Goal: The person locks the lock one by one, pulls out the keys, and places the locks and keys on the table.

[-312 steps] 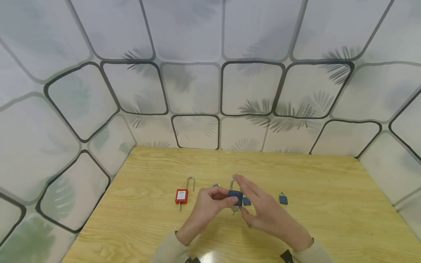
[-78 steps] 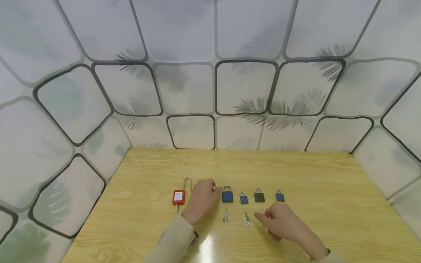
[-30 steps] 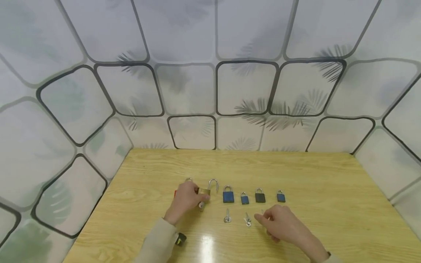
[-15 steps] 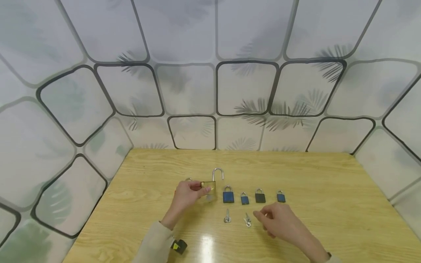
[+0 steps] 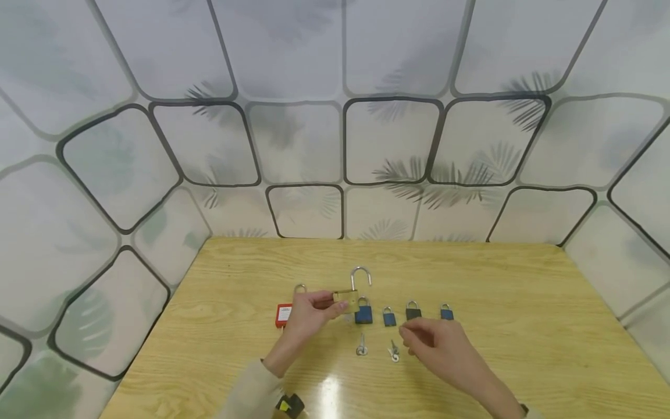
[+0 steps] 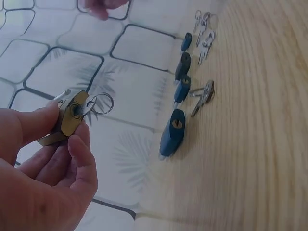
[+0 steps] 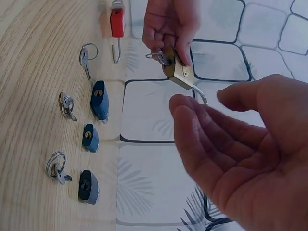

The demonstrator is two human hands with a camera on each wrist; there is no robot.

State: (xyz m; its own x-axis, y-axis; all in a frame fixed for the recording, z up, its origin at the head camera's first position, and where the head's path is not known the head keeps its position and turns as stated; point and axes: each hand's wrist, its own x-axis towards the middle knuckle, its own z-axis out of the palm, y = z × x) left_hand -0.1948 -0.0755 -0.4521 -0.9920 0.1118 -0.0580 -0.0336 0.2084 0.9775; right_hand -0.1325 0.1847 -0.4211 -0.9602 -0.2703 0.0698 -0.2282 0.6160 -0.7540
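My left hand (image 5: 306, 319) pinches a brass padlock (image 5: 346, 301) by its body, raised off the table, its shackle swung open and pointing up. A key (image 6: 88, 105) with a ring sits in the keyhole at its bottom. To its right, my right hand (image 5: 442, 352) is raised with nothing in it, fingers loosely bent and thumb apart, near the shackle's end in the right wrist view. Behind the brass padlock stands a larger blue padlock (image 5: 363, 315) with its shackle closed.
Right of it, in a row, are a small blue padlock (image 5: 389, 319), a black padlock (image 5: 413, 313) and another blue padlock (image 5: 446, 312). Loose keys (image 5: 362, 349) and a key bunch (image 5: 394, 352) lie in front. A red padlock (image 5: 282, 314) lies left, partly behind my left hand.
The large blue padlock, held in both hands earlier, now stands closed on the table, its key out. Since then my left hand has picked up the brass padlock and carried it rightward.
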